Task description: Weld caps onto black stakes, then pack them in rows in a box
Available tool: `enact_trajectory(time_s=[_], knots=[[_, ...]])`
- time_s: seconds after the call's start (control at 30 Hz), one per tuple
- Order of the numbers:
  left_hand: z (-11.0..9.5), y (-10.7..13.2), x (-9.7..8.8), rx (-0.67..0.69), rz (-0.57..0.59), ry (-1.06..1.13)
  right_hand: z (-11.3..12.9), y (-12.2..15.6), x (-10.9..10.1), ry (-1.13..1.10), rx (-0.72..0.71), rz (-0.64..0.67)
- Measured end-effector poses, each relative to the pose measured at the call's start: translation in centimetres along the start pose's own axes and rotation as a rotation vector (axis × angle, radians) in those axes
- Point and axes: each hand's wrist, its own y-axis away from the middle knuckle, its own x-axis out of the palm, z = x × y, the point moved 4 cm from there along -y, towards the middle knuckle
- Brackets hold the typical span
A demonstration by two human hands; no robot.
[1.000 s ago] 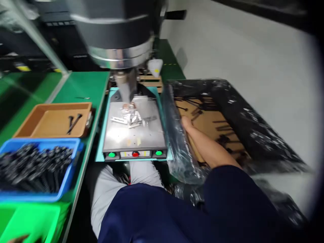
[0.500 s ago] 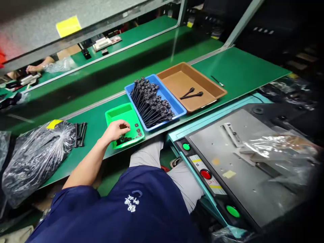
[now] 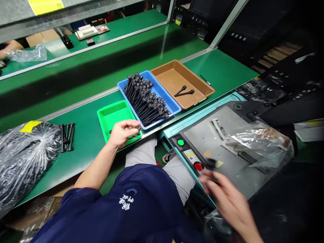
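Note:
My left hand (image 3: pixel 123 133) is closed in a pinch over the near right corner of the green tray (image 3: pixel 100 116), with a small dark piece (image 3: pixel 138 127) at its fingertips. Beneath it, several small black square pieces lie partly hidden in the tray. My right hand (image 3: pixel 227 197), smeared by motion, is closed around a black rod-like part with a wide head (image 3: pixel 211 164), above the front edge of the machine. Many similar black rod parts (image 3: pixel 146 99) fill the blue tray (image 3: pixel 174 105). Two more black rod parts (image 3: pixel 184 93) lie in the brown tray (image 3: pixel 165 70).
On the right is the machine plate (image 3: pixel 199 130) with a metal fixture (image 3: pixel 219 129), plastic film (image 3: pixel 263 138), a green button (image 3: pixel 180 142) and a red button (image 3: pixel 198 166). A plastic bag of black parts (image 3: pixel 32 158) lies left, beside several loose rods (image 3: pixel 67 136).
My right hand has come into view with a black rod-like part. My left hand has shifted right within the green tray area and now pinches a small dark piece. The view has turned slightly right.

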Motion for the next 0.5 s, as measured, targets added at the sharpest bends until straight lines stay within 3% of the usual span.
enact_trajectory(time_s=[0.1, 0.17, 0.23, 0.33, 0.5], knots=[[0.7, 1.3, 1.5, -0.080, -0.014, 0.181, 2.3, -3.6, 6.5, -0.159, -0.048, 0.189], [1.1, 2.2, 2.0, -0.111, -0.021, 0.249, 3.6, -5.7, 10.3, -0.251, -0.070, 0.221], [1.4, 3.1, 2.4, -0.124, -0.009, 0.281, 4.2, -6.8, 12.6, -0.313, -0.072, 0.214], [1.8, 3.8, 2.6, -0.115, 0.028, 0.272, 4.3, -7.1, 13.8, -0.373, -0.054, 0.198], [2.5, 3.9, 2.9, -0.118, 0.065, 0.239, 3.7, -7.1, 13.5, -0.357, -0.053, 0.170]])
